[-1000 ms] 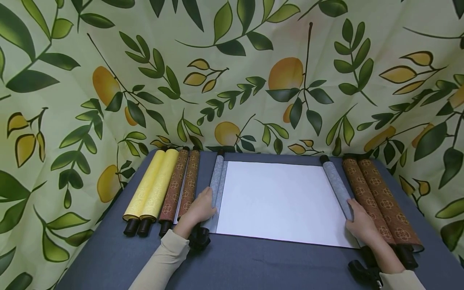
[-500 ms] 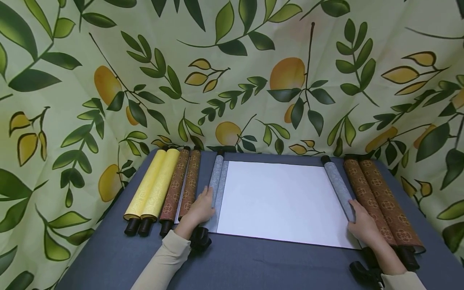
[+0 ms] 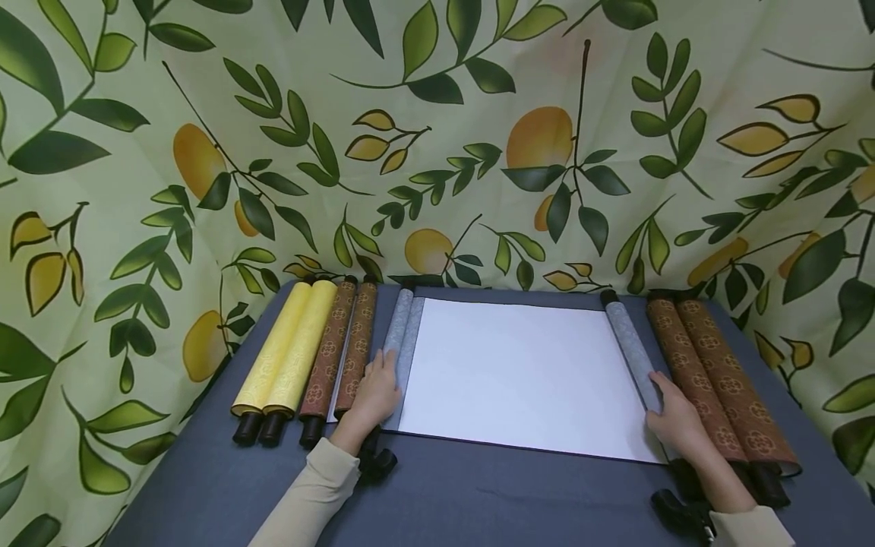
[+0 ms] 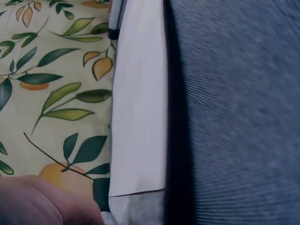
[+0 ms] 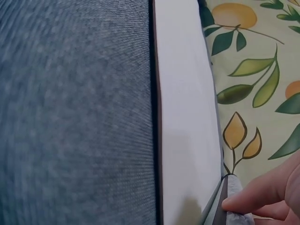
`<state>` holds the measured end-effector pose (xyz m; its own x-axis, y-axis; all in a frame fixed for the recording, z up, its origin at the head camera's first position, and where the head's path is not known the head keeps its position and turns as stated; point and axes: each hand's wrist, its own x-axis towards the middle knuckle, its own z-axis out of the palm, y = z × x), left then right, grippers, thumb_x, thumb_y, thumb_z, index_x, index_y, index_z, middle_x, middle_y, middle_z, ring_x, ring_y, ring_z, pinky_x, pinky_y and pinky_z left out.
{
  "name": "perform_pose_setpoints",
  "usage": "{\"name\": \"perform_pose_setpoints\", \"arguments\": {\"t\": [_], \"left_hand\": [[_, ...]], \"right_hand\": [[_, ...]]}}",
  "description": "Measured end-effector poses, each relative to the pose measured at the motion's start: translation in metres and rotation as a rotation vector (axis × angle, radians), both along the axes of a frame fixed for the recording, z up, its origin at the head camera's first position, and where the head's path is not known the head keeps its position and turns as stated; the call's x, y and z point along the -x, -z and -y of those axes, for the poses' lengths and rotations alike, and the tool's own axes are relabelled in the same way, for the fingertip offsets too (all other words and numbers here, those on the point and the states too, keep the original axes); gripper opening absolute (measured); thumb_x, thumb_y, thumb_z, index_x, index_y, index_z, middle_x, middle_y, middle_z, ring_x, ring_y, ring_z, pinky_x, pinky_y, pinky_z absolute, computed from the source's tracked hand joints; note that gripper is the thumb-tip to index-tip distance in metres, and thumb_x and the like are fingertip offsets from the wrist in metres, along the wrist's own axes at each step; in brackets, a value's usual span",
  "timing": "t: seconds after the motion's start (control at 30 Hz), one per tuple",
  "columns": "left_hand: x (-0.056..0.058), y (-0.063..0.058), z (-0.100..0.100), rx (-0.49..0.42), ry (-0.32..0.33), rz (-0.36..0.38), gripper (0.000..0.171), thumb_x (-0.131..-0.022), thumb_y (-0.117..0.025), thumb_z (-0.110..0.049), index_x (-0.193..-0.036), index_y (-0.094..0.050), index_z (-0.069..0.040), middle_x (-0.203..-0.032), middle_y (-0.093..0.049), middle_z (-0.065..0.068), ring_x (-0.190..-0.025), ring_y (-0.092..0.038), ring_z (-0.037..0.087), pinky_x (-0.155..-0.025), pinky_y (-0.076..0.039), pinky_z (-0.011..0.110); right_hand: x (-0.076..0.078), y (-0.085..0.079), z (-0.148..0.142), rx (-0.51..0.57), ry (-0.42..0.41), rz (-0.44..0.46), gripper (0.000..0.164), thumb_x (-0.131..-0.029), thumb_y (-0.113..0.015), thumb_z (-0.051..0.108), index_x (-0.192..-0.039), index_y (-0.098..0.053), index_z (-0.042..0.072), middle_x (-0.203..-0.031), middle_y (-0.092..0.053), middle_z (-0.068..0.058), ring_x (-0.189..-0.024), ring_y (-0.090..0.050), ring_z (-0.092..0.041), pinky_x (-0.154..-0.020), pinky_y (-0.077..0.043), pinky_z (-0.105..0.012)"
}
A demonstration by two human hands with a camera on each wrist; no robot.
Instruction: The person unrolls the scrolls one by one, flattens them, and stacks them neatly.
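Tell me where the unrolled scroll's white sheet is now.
In the head view, the white sheet lies just right of centre on the blue tablecloth, between the left hand and right hand.

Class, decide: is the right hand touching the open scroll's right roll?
Touching: the right wrist view shows the right hand with one digit resting against the right roll.

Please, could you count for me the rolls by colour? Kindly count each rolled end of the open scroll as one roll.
Yellow rolls: 2
Brown patterned rolls: 4
Grey-blue rolls: 2
Total: 8
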<state>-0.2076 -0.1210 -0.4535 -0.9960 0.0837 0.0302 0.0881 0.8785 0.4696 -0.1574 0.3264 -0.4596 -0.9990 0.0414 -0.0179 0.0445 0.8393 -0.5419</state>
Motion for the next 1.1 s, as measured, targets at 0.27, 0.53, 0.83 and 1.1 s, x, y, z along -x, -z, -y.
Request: {"name": "perform_pose_setpoints", "arguments": {"t": [0.27,0.53,0.83,1.1], "left_hand": [[0.0014,0.0049,-0.0012,0.030,-0.054,-0.084,0.054,-0.088,-0.054,0.001,-0.139,-0.037,0.013,-0.145,-0.034,0.040,-0.130,-0.041,0.053,-0.099,-0.042,0.063],[0.0042,0.0056,0.0002,-0.012,-0.070,-0.055,0.052,-0.092,-0.047,0.001,-0.141,-0.035,0.013,-0.147,-0.031,0.039,-0.133,-0.037,0.054,-0.103,-0.037,0.065],[0.0039,0.0074,0.0042,-0.028,-0.093,-0.044,0.053,-0.091,-0.045,0.002,-0.142,-0.034,0.013,-0.148,-0.030,0.039,-0.135,-0.035,0.054,-0.104,-0.036,0.066],[0.0026,0.0072,0.0036,-0.021,-0.090,-0.058,0.055,-0.090,-0.049,0.002,-0.141,-0.034,0.013,-0.147,-0.031,0.039,-0.134,-0.037,0.053,-0.103,-0.038,0.065]], "right_hand": [[0.0031,0.0060,-0.0006,0.057,-0.026,-0.041,0.066,-0.080,-0.050,-0.005,-0.139,-0.025,-0.022,-0.142,-0.021,-0.048,-0.130,-0.024,-0.063,-0.103,-0.028,-0.069],[0.0035,0.0062,-0.0007,0.066,0.004,-0.039,0.063,-0.087,-0.047,0.000,-0.141,-0.022,-0.022,-0.144,-0.020,-0.047,-0.132,-0.022,-0.063,-0.105,-0.025,-0.069],[0.0033,0.0034,-0.0032,-0.008,0.011,0.067,0.080,-0.084,-0.059,0.002,-0.142,-0.011,-0.024,-0.143,-0.016,-0.049,-0.130,-0.020,-0.063,-0.106,-0.025,-0.070],[-0.0018,0.0031,-0.0062,-0.005,0.047,0.086,0.077,-0.084,-0.056,0.001,-0.142,-0.011,-0.023,-0.141,-0.018,-0.049,-0.128,-0.023,-0.063,-0.105,-0.028,-0.069]]}}
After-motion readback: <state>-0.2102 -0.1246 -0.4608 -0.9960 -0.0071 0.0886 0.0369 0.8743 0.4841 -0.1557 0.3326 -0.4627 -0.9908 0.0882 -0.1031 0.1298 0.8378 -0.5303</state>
